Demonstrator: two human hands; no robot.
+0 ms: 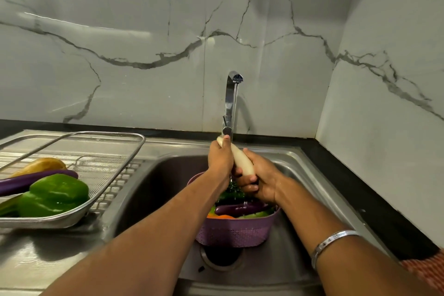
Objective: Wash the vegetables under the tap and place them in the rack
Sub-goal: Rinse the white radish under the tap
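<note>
A long white radish (241, 160) is held slantwise under the chrome tap (231, 101), and water runs down onto it. My left hand (219, 158) grips its upper end and my right hand (259, 179) grips its lower end. Below them a purple perforated basket (236, 232) stands in the steel sink (153, 182); inside it lie a purple eggplant (240, 208) and some green and orange vegetables. A wire mesh rack (115, 175) on the left drainboard holds a green bell pepper (56, 194), a purple eggplant (31, 181) and a yellowish potato (39, 166).
The sink drain (221, 258) lies just in front of the basket. A black counter strip (360, 190) runs along the right side and back of the sink. Marble-patterned walls close off the back and right.
</note>
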